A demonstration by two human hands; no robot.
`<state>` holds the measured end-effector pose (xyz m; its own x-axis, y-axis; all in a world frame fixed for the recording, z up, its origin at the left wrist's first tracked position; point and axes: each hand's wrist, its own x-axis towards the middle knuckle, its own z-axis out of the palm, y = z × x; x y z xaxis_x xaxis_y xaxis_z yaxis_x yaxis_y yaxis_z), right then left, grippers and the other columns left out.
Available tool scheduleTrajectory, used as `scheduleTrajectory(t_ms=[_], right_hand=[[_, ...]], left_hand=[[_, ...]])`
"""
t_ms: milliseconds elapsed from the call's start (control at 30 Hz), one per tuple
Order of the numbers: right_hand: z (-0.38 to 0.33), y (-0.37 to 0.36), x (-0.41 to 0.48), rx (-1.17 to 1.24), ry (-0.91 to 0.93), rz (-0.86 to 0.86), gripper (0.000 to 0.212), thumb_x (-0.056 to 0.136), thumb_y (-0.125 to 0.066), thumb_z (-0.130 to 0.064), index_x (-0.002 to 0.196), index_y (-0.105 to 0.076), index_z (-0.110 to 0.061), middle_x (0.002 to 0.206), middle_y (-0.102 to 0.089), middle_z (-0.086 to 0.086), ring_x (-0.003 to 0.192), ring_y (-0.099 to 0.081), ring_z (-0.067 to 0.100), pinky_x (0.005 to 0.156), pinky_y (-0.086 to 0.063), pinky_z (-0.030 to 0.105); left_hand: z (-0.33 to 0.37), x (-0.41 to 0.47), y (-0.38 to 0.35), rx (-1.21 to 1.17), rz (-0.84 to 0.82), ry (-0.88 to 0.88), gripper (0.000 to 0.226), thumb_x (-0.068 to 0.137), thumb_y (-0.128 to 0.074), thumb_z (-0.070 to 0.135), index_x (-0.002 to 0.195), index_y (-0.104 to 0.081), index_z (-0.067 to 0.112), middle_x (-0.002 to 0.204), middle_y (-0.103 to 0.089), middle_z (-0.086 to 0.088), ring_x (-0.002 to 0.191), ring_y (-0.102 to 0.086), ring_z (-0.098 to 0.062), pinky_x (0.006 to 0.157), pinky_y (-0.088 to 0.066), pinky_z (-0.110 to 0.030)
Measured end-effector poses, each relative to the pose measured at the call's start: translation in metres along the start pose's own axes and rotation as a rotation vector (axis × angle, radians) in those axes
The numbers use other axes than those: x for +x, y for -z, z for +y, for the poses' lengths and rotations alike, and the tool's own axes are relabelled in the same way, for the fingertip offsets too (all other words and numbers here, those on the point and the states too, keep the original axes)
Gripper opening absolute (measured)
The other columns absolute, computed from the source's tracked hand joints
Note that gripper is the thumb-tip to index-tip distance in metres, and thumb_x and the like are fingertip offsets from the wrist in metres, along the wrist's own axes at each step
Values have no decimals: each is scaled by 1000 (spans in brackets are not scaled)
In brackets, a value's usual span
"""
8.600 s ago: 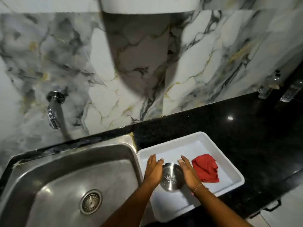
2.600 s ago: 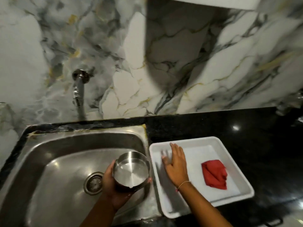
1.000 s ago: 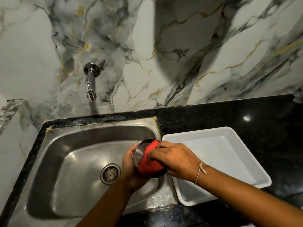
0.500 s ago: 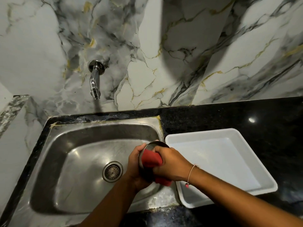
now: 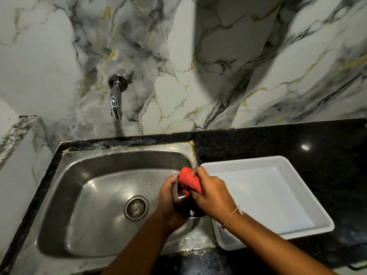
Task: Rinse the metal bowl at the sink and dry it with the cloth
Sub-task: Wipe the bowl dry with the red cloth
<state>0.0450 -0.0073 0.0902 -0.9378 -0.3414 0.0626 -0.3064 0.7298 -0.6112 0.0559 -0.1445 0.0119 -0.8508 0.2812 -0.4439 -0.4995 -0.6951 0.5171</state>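
The small metal bowl (image 5: 181,203) is tilted on its side over the right end of the steel sink (image 5: 95,195). My left hand (image 5: 167,201) grips the bowl from the left and below. My right hand (image 5: 211,195) holds the red cloth (image 5: 188,180) bunched against the bowl's upper rim. Most of the bowl is hidden between the two hands.
A chrome tap (image 5: 115,100) sticks out of the marble wall above the sink's back, with no water running. A white tray (image 5: 278,197) lies on the black counter (image 5: 297,139) right of the sink. The drain (image 5: 136,208) is at the sink's centre.
The cloth has shifted from inside the bowl's mouth up to its top rim. The bowl has tipped further onto its side, and both hands have stayed over the sink's right end.
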Motion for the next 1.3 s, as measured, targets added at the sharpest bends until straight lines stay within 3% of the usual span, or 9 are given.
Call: scheduleTrajectory(t_ms=[133,333,533,667,833,967,1100,1200,1300], right_hand=[[-3,-8,-16,276,33,-195,41,76,-76,-21,109,-57,-33,97,-73,-5,87,-68,16,71,-54,31],[29,40,-31,-137,322,-494,51,70,-62,-2,109,-57,-35,99,-74,-4,89,-68,19,75,-56,36],[18,24,-25,-318,455,-210,43,76,-64,-10,116,-50,-22,101,-71,5,83,-66,33,61,-46,35],[19,15,-33,-266,251,-220,40,67,-67,-22,100,-47,-26,89,-70,6,74,-66,35,56,-39,31],[0,6,-37,411,-274,-216,40,68,-80,-16,105,-65,-23,98,-75,3,91,-71,23,82,-59,39],[-4,1,-35,923,-555,-75,43,77,-79,-6,119,-68,-12,111,-76,15,104,-73,29,97,-58,46],[6,26,-40,1254,-601,0,32,82,-73,-2,114,-71,-4,108,-78,21,98,-75,31,81,-63,35],[29,57,-53,1256,-526,142,31,81,-73,0,112,-72,-4,106,-77,23,90,-75,33,78,-64,36],[46,72,-67,969,-522,360,23,80,-76,0,100,-74,-11,96,-80,17,90,-76,34,80,-60,39]], left_hand=[[-5,0,8,-23,4,16,58,69,-61,58,92,-79,8,85,-76,-18,79,-76,-32,68,-62,-39],[-17,-13,-6,-17,-88,79,61,77,-61,56,101,-80,4,98,-80,-19,91,-77,-32,76,-62,-42],[-22,-17,-7,-60,-58,83,64,78,-56,56,114,-77,7,108,-78,-21,97,-76,-36,83,-62,-49],[-22,-13,-8,-27,-10,80,55,76,-59,54,99,-80,9,92,-78,-16,86,-75,-31,79,-61,-43],[-30,-14,-8,-69,4,54,57,78,-55,52,94,-80,4,89,-78,-21,84,-76,-34,71,-63,-45],[-23,-13,-14,-150,-11,81,65,84,-53,56,106,-79,1,108,-78,-26,99,-76,-38,81,-63,-51],[-21,-18,-19,-120,-18,73,81,77,-61,70,127,-70,7,131,-69,-26,115,-70,-42,95,-57,-58],[-17,-22,-15,-170,-20,44,78,71,-76,61,129,-69,10,132,-69,-25,116,-68,-44,105,-48,-64],[-12,-21,-15,-249,51,-31,78,69,-78,59,126,-69,6,125,-72,-27,112,-69,-48,108,-38,-73]])
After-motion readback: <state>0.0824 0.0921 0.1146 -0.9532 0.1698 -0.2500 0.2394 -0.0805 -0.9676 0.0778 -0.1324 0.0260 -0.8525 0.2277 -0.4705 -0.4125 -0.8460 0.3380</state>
